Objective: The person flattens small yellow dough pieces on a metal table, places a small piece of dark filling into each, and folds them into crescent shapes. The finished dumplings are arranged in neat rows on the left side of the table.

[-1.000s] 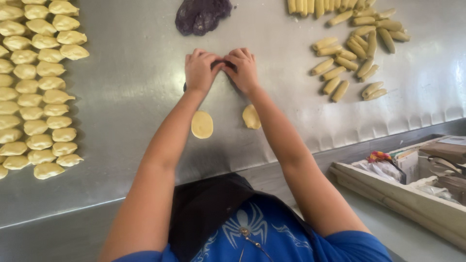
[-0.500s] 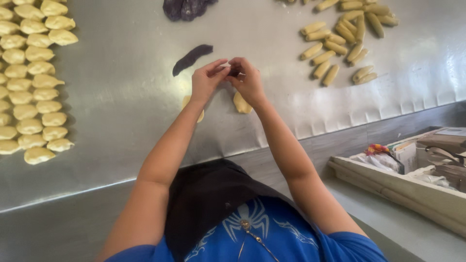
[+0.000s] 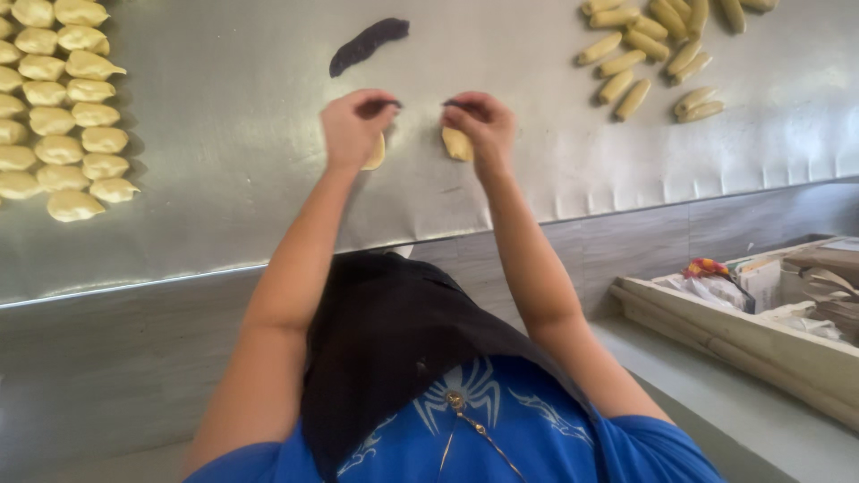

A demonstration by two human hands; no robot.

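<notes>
Our left hand (image 3: 353, 125) and right hand (image 3: 480, 121) each pinch a small dark filling piece (image 3: 394, 105) above dough discs (image 3: 456, 143); it looks soft, sticky, best taken by fingertips.

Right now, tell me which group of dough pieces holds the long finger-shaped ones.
The group at top right, beyond the right hand: narrow log shapes lying loosely. The left-edge rows are plump, rounded filled pieces.
</notes>
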